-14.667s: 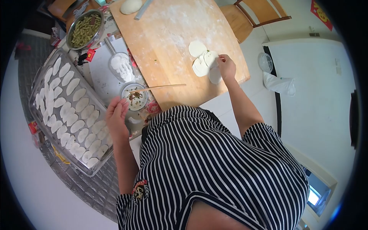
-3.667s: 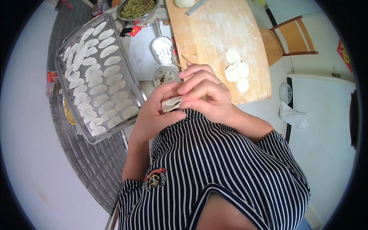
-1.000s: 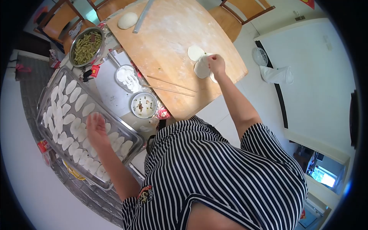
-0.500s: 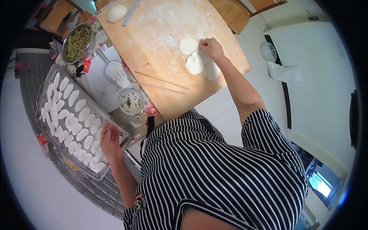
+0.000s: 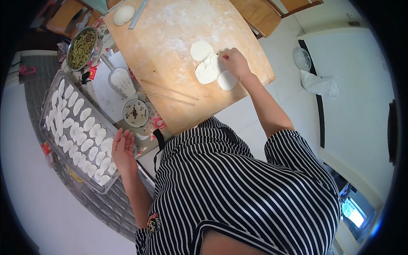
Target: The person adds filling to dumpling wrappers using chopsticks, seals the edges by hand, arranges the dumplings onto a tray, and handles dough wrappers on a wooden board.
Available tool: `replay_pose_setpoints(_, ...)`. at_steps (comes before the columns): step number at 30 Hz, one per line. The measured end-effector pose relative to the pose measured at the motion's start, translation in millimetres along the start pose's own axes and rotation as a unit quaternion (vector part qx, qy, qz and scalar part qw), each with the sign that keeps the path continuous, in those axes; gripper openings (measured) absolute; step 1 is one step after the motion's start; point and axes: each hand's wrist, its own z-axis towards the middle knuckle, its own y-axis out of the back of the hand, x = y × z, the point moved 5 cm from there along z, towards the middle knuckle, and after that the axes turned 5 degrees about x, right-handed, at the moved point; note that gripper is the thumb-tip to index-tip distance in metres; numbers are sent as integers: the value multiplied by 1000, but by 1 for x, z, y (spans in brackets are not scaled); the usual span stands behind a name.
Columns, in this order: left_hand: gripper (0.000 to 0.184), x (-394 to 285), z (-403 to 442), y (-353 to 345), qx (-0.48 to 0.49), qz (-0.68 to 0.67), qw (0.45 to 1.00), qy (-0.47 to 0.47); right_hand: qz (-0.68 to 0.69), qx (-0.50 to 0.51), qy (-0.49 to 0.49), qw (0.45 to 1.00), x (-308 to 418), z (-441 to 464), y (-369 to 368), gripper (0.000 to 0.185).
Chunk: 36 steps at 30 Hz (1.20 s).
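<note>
Several round dough wrappers [image 5: 205,73] lie overlapping on the floured wooden board [image 5: 170,38]. My right hand [image 5: 234,63] is at the right edge of the pile, its thumb and fingertips pinched together against the edge of one wrapper. My left hand [image 5: 123,154] is raised with its palm up and fingers apart, holding nothing, beside the near right edge of the tray [image 5: 111,182]. Rows of folded white dumplings [image 5: 87,144] fill that tray. Two chopsticks [image 5: 170,98] rest on the board, near a bowl [image 5: 136,113] with scraps of filling.
A metal scoop of flour [image 5: 122,82] lies on white paper. Behind it stands a steel bowl of green pieces [image 5: 83,50]. A dough lump [image 5: 124,15] and a grey bar [image 5: 138,14] are at the board's far left. A wooden chair [image 5: 259,17] stands beyond the board.
The folded piece held in both hands earlier is no longer in them. My left hand has moved off the tray to its near edge. My right hand has stayed by the wrappers.
</note>
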Motion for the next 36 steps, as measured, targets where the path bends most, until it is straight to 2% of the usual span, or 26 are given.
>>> replay_pose_setpoints(1, 35, 1, -2, -3, -1, 8, 1000, 1, -40, -36, 81, 995, 5, -7, 0, 17)
replay_pose_setpoints(2, 35, 3, -2, -3, -2, 9, 1000, 1, -39, -35, 80, 995, 2, -13, -5, 17)
replay_pose_setpoints(4, 32, 7, -2, -8, -4, 2, 1000, -1, -148, -57, 194, 968, 12, -29, -12, 18)
replay_pose_setpoints(6, 32, 9, -4, -15, -5, -1, 1000, 0, -162, -55, 177, 969, 12, -37, -13, 19)
replay_pose_setpoints(9, 32, 13, -7, -24, -4, -1, 1000, 2, -127, -74, 213, 966, 12, -37, -6, 18)
replay_pose_setpoints(11, 32, 16, -9, -29, -1, 2, 1000, 2, 32, -6, 64, 997, -1, -21, 7, 20)
replay_pose_setpoints(12, 32, 17, -10, -32, -1, 1, 1000, 1, 32, -6, 65, 997, -4, -16, 7, 20)
replay_pose_setpoints(14, 32, 19, -12, -38, -2, 0, 1000, -1, 91, -11, -137, 986, -33, -5, 3, 21)
replay_pose_setpoints(15, 31, 20, -13, -42, 2, 3, 1000, 1, 98, 8, -157, 983, -39, -1, -2, 23)
replay_pose_setpoints(16, 31, 21, -14, -45, 6, 6, 1000, 2, 100, 9, -156, 983, -37, 1, 0, 23)
replay_pose_setpoints(18, 31, 22, -17, -51, 0, 5, 1000, 0, 118, 83, -184, 972, -33, 3, -1, 23)
replay_pose_setpoints(22, 30, 24, -19, -61, -10, 6, 1000, -4, 115, 94, -163, 975, -44, 6, -17, 21)
replay_pose_setpoints(24, 30, 26, -20, -65, -6, 8, 1000, -5, 91, -40, -114, 989, -44, 3, -11, 18)
replay_pose_setpoints(30, 33, 37, -18, -77, 19, 16, 1000, 2, 97, 82, -155, 980, -34, 7, 1, 15)
replay_pose_setpoints(34, 29, 40, -20, -89, 22, 18, 1000, 0, 119, 65, -106, 985, -31, 2, 1, 15)
replay_pose_setpoints(36, 29, 44, -19, -89, 21, 20, 1000, 3, 148, 7, -64, 987, -27, -5, 5, 15)
